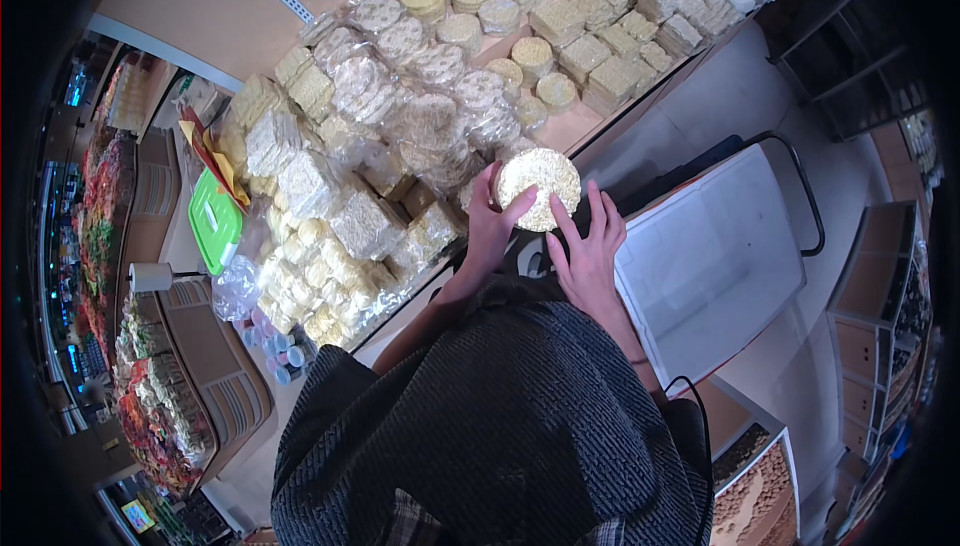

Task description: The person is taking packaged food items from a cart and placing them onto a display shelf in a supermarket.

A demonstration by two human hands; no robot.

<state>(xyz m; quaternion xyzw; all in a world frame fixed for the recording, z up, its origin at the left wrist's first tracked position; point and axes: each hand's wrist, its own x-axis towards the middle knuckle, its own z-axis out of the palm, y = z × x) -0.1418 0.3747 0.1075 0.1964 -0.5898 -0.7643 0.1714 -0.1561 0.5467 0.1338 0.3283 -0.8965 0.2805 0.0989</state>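
A round cake of dried noodles is held up in front of me, brightly lit on top. My left hand grips it from the left side, with the thumb lying over its face. On the near right side, my right hand has its fingers spread, and the index fingertip meets the cake's edge. Plastic-wrapped round noodle cakes are heaped just beyond my left hand. Unwrapped round stacks stand farther back beside square noodle blocks.
The display stand's dark front edge runs diagonally past my hands. At right is a cart with a white foam box lid and a black handle. A green plastic lid and small tubs lie left.
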